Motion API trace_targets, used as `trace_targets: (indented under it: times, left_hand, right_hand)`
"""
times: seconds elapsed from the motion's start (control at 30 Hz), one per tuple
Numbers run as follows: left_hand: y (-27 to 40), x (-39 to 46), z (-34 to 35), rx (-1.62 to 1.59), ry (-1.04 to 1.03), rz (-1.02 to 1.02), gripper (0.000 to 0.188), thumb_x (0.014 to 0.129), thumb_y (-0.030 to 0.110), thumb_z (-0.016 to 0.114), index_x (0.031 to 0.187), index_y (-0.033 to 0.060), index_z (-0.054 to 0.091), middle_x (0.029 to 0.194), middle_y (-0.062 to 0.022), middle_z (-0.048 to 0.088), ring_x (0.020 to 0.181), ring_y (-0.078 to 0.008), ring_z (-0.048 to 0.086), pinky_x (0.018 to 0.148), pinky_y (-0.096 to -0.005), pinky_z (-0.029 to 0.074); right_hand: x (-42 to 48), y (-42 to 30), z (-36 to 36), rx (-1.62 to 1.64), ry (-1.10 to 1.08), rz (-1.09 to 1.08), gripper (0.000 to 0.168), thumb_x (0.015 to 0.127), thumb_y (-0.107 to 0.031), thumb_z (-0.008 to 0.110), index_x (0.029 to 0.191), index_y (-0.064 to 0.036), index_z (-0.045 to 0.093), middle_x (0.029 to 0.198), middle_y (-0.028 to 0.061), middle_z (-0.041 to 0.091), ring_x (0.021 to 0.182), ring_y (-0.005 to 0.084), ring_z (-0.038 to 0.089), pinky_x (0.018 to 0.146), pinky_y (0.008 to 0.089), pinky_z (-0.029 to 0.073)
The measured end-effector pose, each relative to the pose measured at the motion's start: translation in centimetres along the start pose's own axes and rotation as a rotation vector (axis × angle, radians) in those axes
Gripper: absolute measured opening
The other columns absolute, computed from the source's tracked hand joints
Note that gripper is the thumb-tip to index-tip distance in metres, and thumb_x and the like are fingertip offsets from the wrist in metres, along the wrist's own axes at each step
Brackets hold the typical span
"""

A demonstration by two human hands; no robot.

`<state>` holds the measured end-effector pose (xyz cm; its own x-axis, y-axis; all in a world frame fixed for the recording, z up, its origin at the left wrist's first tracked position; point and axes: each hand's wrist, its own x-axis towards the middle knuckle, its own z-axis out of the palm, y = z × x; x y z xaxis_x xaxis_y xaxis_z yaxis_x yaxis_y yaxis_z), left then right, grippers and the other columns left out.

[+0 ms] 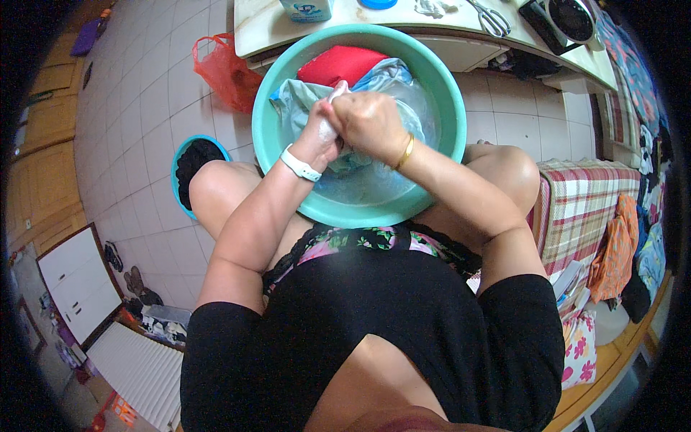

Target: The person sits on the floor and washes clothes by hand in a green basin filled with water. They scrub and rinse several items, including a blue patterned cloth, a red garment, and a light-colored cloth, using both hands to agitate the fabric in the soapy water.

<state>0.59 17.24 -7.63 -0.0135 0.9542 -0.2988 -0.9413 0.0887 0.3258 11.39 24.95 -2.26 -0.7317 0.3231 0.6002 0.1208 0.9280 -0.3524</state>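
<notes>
My left hand [319,127], with a pale watch band on its wrist, is pressed against my right hand [372,121] over a turquoise plastic basin [453,116]. White suds coat part of the left hand. The right hand's fingers are curled, and a gold bangle circles that wrist. What lies between the palms is mostly hidden, so I cannot tell whether they grip something. Below them, wet light grey-blue cloth [296,102] sits in cloudy water [367,189]. A red item [340,63] rests at the basin's far side beside blue-and-white fabric [386,73].
The basin stands between my knees, close to a table [259,29] bearing a package [307,9] and scissors [494,20]. A red plastic bag [227,73] is to its left. Nearer my left knee is a blue tub of dark cloth [197,162]. A plaid-covered seat [588,210] flanks my right.
</notes>
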Motion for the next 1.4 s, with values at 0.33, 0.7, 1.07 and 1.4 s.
trace_targets:
  times: [0.33,0.7,1.07,1.4]
  left_hand:
    - [3.3,-0.7,4.9,0.387,0.342,0.137,0.028,0.098,0.026,0.057,0.108,-0.0002,0.062,0.102,-0.0082,0.067,0.089,-0.015,0.065,0.081,-0.0292,0.053]
    - [4.4,-1.9,3.6,0.607,0.215,0.223,0.017,0.095,0.013,0.059,0.108,0.0013,0.061,0.102,-0.0046,0.066,0.093,-0.0125,0.063,0.085,-0.0263,0.05]
    - [3.5,-2.1,4.6,0.441,0.189,0.287,0.014,0.094,0.009,0.056,0.108,0.0049,0.058,0.099,-0.002,0.061,0.092,-0.0109,0.059,0.085,-0.0255,0.048]
    - [3.8,-2.9,4.7,0.377,0.082,0.268,0.018,0.093,0.009,0.054,0.109,0.0042,0.059,0.101,-0.0043,0.063,0.096,-0.0135,0.06,0.088,-0.027,0.048]
  right_hand:
    - [0.8,7.6,0.5,0.555,-0.214,0.675,0.055,0.098,-0.044,0.049,0.073,0.004,0.059,0.06,0.0186,0.05,0.056,0.0249,0.046,0.056,0.0404,0.041]
    - [1.9,5.8,-2.5,0.237,0.148,0.45,0.033,0.089,-0.033,0.065,0.077,-0.001,0.065,0.071,0.015,0.065,0.063,0.0327,0.062,0.064,0.0393,0.05]
    - [-0.3,3.6,-2.7,0.323,-0.403,0.477,0.018,0.082,-0.015,0.068,0.095,-0.002,0.067,0.086,0.0146,0.069,0.079,0.0256,0.068,0.073,0.0368,0.053]
    - [-1.0,2.9,-1.8,0.39,-0.384,0.549,0.017,0.08,-0.02,0.066,0.087,-0.004,0.068,0.083,0.016,0.069,0.078,0.0318,0.068,0.073,0.0419,0.053]
